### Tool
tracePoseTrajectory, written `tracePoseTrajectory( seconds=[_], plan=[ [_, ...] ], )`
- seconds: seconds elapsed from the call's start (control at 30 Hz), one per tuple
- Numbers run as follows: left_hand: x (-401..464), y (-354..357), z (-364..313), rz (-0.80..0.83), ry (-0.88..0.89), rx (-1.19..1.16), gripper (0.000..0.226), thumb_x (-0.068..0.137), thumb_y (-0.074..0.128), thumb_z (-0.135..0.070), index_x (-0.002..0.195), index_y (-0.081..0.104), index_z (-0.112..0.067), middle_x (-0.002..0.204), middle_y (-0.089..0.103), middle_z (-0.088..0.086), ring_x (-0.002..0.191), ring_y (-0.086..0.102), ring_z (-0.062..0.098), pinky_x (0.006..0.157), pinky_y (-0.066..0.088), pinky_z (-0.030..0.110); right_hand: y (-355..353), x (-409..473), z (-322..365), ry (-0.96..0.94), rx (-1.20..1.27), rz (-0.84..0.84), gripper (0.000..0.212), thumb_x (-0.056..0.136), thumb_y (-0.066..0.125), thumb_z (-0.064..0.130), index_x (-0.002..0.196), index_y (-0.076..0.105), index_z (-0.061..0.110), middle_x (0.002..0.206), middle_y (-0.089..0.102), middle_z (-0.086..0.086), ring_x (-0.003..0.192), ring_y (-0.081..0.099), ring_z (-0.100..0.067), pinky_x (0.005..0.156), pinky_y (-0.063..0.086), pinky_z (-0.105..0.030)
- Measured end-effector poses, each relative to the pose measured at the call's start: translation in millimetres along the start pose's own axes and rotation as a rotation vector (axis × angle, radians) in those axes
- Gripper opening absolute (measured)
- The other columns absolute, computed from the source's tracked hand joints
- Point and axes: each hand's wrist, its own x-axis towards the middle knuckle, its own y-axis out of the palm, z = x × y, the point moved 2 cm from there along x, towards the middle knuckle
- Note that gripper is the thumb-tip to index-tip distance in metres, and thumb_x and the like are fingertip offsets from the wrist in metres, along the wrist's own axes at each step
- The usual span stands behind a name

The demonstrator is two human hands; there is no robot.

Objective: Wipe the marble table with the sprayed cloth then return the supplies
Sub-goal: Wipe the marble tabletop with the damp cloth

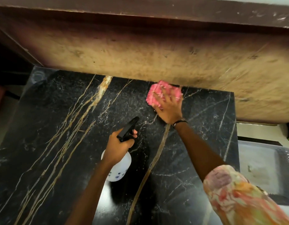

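Observation:
A black marble table (62,130) with gold and white veins fills the middle of the view. My right hand (168,109) presses a pink cloth (158,90) flat on the marble near the table's far edge, fingers spread over it. My left hand (119,146) grips a spray bottle (120,168) by its black trigger head above the table's centre. The bottle's white body hangs below my hand, and its nozzle points toward the cloth.
A worn wooden panel (156,52) rises right behind the table's far edge, close to the cloth. A grey plastic tray or basket (267,172) sits low on the right of the table. Pale floor shows at the left.

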Motion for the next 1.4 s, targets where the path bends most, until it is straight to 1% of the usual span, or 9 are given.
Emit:
tracePoseTrajectory(
  seconds=[0.2,0.43,0.57,0.67,0.8,0.87,1.0,1.17,1.4],
  plan=[
    [-12,0,14,-0.033,-0.042,0.029,0.024,0.077,0.051,0.016,0.079,0.064,-0.003,0.043,0.051,-0.007,0.036,0.034,0.006,0.042,0.031,0.021,25,-103,62,-0.299,-0.037,-0.023,0.051,0.094,0.028,0.059,0.142,0.033,0.041,0.157,0.022,0.000,0.146,0.012,-0.030,0.108,0.011,-0.071],
    [-31,6,21,-0.024,-0.040,-0.021,0.029,0.081,0.048,0.020,0.093,0.066,0.001,0.053,0.062,-0.007,0.035,0.044,0.002,0.037,0.030,0.014,16,-144,-35,-0.059,-0.082,-0.048,0.056,0.093,0.017,0.064,0.143,0.027,0.041,0.155,0.027,-0.001,0.145,0.013,-0.029,0.110,0.011,-0.069],
    [-41,8,29,-0.014,-0.023,0.027,0.034,0.081,0.049,0.018,0.087,0.068,-0.011,0.064,0.067,-0.006,0.038,0.041,0.003,0.040,0.031,0.018,6,-96,-11,0.141,0.032,-0.062,0.059,0.088,0.025,0.062,0.141,0.036,0.039,0.156,0.025,-0.001,0.144,0.015,-0.034,0.104,-0.003,-0.067],
    [-50,10,33,-0.020,-0.019,0.007,0.032,0.080,0.049,0.017,0.089,0.068,-0.008,0.082,0.066,0.007,0.041,0.040,0.005,0.041,0.032,0.020,15,-94,39,-0.005,0.036,-0.063,0.056,0.090,0.024,0.058,0.141,0.035,0.040,0.157,0.021,0.000,0.145,0.010,-0.033,0.104,-0.008,-0.069],
    [-65,14,39,-0.010,-0.023,0.029,0.042,0.079,0.050,0.017,0.061,0.063,-0.018,0.048,0.052,-0.004,0.037,0.031,0.007,0.041,0.028,0.022,33,-153,82,-0.285,0.003,-0.062,0.048,0.092,0.037,0.055,0.137,0.041,0.038,0.154,0.031,-0.001,0.144,0.020,-0.033,0.105,0.016,-0.073],
    [-73,13,41,-0.021,-0.035,0.032,0.048,0.078,0.050,0.017,0.053,0.058,-0.023,0.042,0.045,-0.006,0.036,0.028,0.007,0.043,0.027,0.025,37,-190,71,-0.358,-0.006,-0.053,0.049,0.092,0.038,0.057,0.138,0.037,0.040,0.154,0.030,0.002,0.144,0.019,-0.030,0.109,0.012,-0.070],
    [-86,8,47,-0.032,-0.022,0.016,0.029,0.079,0.049,0.017,0.091,0.067,-0.003,0.081,0.065,0.009,0.039,0.037,0.006,0.042,0.029,0.024,32,-220,3,-0.238,-0.078,-0.065,0.052,0.094,0.027,0.060,0.142,0.032,0.041,0.156,0.024,0.002,0.145,0.015,-0.028,0.111,0.011,-0.068],
    [-107,3,59,-0.070,-0.006,0.043,0.032,0.078,0.049,0.017,0.091,0.068,-0.006,0.087,0.067,0.008,0.040,0.040,0.005,0.041,0.032,0.021,21,-176,6,0.087,0.031,-0.067,0.055,0.090,0.027,0.060,0.140,0.039,0.039,0.154,0.030,0.000,0.143,0.021,-0.033,0.107,0.004,-0.069],
    [-137,8,83,-0.117,-0.072,0.036,0.011,0.077,0.051,0.012,0.082,0.058,0.006,0.057,0.047,0.010,0.039,0.031,0.009,0.048,0.028,0.030,51,-253,94,-0.307,0.089,-0.051,0.046,0.092,0.040,0.053,0.134,0.047,0.038,0.153,0.032,0.003,0.145,0.017,-0.030,0.107,0.010,-0.072]
  ],
)
